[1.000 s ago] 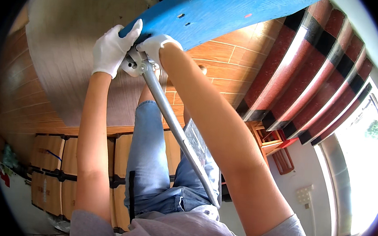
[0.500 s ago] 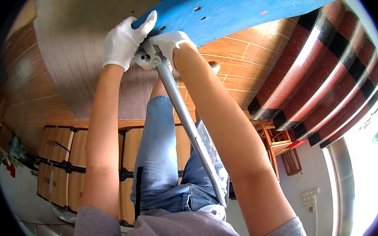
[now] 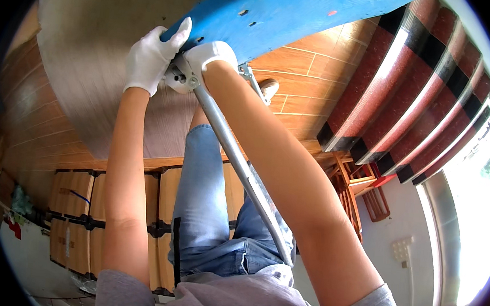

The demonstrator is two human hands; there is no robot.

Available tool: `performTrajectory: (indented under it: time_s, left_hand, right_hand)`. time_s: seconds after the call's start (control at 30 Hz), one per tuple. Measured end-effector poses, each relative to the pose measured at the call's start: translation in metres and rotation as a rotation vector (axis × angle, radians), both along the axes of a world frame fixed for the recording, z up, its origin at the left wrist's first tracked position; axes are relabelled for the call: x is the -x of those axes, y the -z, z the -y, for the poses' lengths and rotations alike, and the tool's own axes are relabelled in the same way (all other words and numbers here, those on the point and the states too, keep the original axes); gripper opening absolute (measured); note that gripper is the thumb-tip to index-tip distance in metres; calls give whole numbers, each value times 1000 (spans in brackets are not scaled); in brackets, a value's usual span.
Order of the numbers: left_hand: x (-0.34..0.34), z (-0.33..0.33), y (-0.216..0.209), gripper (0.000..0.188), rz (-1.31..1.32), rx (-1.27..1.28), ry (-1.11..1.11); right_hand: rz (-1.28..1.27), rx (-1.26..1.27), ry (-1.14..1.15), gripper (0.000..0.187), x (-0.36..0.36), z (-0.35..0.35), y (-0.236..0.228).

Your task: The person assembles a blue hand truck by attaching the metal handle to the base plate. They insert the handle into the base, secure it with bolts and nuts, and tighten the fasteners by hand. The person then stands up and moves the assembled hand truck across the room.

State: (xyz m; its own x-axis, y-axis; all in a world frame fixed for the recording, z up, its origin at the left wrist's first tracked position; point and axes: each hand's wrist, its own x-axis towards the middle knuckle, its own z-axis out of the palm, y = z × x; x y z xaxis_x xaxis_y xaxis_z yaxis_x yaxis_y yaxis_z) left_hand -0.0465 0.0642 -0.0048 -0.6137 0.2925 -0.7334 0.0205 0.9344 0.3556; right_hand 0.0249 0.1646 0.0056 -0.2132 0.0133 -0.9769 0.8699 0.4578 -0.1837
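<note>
In the head view, a metal fitting (image 3: 252, 83), out of sight half a second ago, shows beyond the right hand (image 3: 212, 54). Both gloved hands stay at the far blue panel's (image 3: 305, 18) near-left corner, so work there seems unchanged. The left hand's (image 3: 148, 61) thumb spreads from its fingers; the right bends over a grey bracket (image 3: 177, 80). Whether either grips, I cannot tell.

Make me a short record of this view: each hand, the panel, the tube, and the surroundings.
Left hand: white-gloved, at the panel's edge, thumb raised
Right hand: white-gloved, beside the metal bracket; grip unclear
Panel: blue, slanting across the top
Tube: metal, running from bracket toward waist
Surroundings: red-and-black steps right, brown boxes lower left
</note>
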Motion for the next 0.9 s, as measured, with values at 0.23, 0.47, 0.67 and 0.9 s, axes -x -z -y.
performTrajectory:
  time_s: [0.23, 0.47, 0.67, 0.9]
  left_hand:
    - [19, 28, 22, 51, 152, -265, -102]
    - [19, 37, 13, 54, 411, -289, -553]
    - [18, 50, 12, 54, 405, -333, -483]
    - [31, 65, 37, 59, 414, -500, -731]
  right_hand:
    - [49, -139, 189, 31, -2, -1, -1]
    - [-106, 65, 274, 40, -18, -3, 18]
    - [-227, -238, 813, 31, -38, 26, -15]
    - [9, -182, 587, 42, -102, 58, -88]
